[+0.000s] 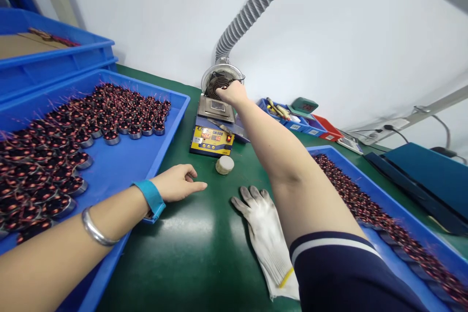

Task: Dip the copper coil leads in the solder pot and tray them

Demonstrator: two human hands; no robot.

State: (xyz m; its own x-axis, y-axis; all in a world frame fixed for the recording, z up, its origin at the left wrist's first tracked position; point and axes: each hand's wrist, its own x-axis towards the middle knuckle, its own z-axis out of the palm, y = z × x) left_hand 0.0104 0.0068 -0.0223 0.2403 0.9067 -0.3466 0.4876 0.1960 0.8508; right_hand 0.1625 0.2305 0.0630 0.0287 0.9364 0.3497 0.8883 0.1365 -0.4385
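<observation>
Green bench (204, 253) under me: my right hand (231, 93) reaches to the fume fan (219, 80) above the solder pot (215, 107), fingers closed, contents hidden. My left hand (178, 183) rests empty, loosely curled. Both blue trays, left (120, 165) and right (387, 204), hold many coils; I judge plenty is left.

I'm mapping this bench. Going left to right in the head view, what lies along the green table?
Left blue tray of coils → left hand → white round puck → white glove → right blue tray of coils.
</observation>
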